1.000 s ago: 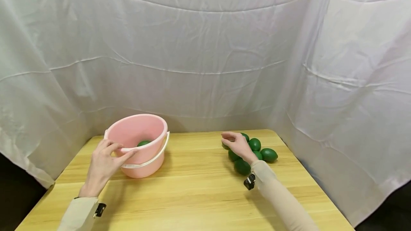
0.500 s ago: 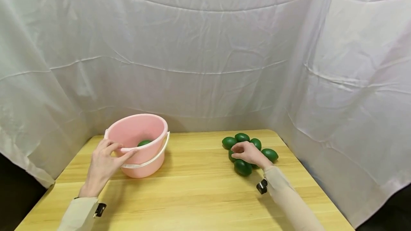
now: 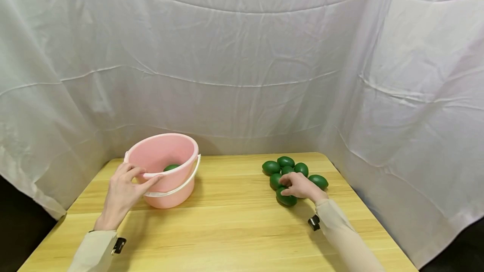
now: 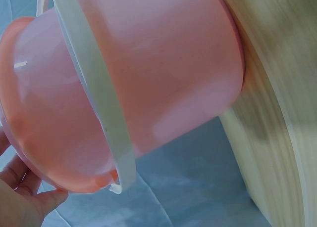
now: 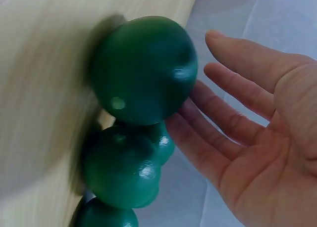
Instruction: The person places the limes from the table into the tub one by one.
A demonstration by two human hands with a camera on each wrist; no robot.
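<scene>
On the left, my left hand holds the near rim of a pink bucket, thumb outside and fingers over the edge. The left wrist view shows the thumb and fingertips at the rim of the bucket. One dark green lime shows inside. On the right, my right hand is over a cluster of several limes, its fingers around the nearest lime. In the right wrist view its fingers are spread beside that lime, the thumb standing off from it.
Other limes lie close behind and beside the right hand, including one lime at the cluster's right edge. A white handle hangs down the bucket's front. Grey-white cloth encloses the wooden table at the back and sides.
My right hand has moved from the far limes toward me and slightly right, down to the nearest lime. The left hand stays on the bucket's rim.
</scene>
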